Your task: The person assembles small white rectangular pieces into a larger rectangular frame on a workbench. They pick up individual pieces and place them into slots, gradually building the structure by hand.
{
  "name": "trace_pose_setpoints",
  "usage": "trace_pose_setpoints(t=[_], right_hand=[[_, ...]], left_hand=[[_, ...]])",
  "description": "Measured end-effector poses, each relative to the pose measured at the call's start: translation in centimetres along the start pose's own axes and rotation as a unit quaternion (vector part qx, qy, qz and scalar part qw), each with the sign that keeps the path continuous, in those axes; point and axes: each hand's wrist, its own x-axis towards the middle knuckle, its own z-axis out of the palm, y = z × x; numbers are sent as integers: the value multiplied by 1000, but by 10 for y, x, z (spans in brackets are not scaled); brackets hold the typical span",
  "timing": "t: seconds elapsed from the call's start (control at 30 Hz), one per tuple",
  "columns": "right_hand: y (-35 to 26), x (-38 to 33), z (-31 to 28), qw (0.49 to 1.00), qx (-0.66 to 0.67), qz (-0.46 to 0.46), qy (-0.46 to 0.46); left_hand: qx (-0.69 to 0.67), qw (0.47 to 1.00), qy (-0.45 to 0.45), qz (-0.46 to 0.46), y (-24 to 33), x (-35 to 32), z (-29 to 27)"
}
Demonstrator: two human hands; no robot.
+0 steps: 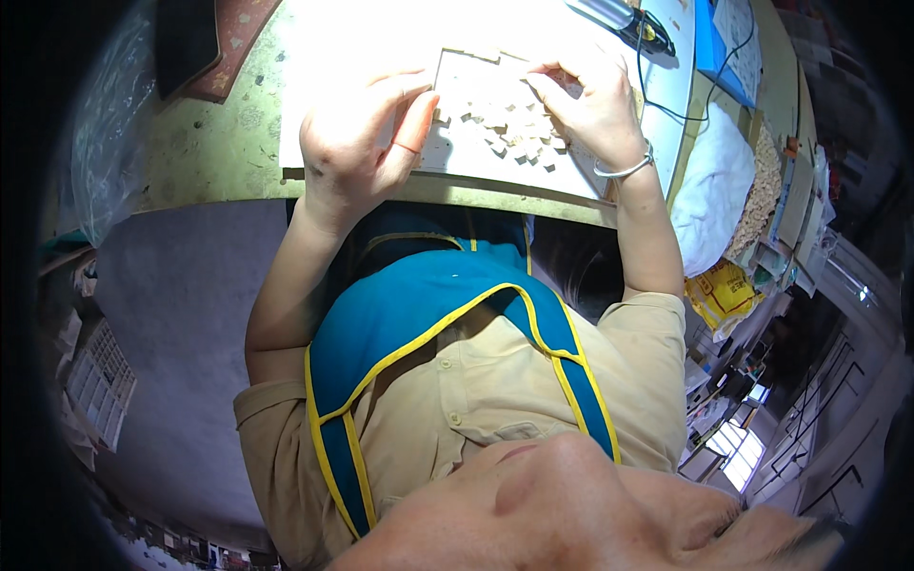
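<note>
Several small pale blocks (519, 133), seemingly wood, lie in a loose heap on a bright white board (476, 181). To the left of the heap is my left hand (357, 133), its thumb and fingers stretched toward the blocks with a gap between them. My right hand (595, 105) is on the heap's right side, its thumb and forefinger tips close together. Glare hides whatever they may pinch. A thin dark line and a small pale piece (490, 55) show between the hands, at the far side of the heap.
Farther right lie a silver and black corded tool (624, 21), a blue folder (724, 57) and a white cloth bag (709, 190). Beyond the bag is a pile of pale bits (759, 190). Clear plastic (109, 143) hangs at the worn table's (205, 157) left edge.
</note>
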Motion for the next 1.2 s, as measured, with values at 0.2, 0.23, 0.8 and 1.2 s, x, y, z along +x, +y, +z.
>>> trace_pose_setpoints(t=[0.2, 0.23, 0.8, 1.2], right_hand=[[-2, -6, -1, 996, -91, -11, -3], [-2, -7, 1, 995, -99, -7, 2], [-4, 0, 8, 997, -69, -24, 21], [-17, 10, 12, 1000, -12, 10, 8]], left_hand=[[3, 999, 35, 37, -6, 2, 5], [3, 999, 34, 36, -6, 2, 5], [1, 1000, 3, 5, -3, -1, 1], [1, 1000, 5, 5, -3, -3, 1]])
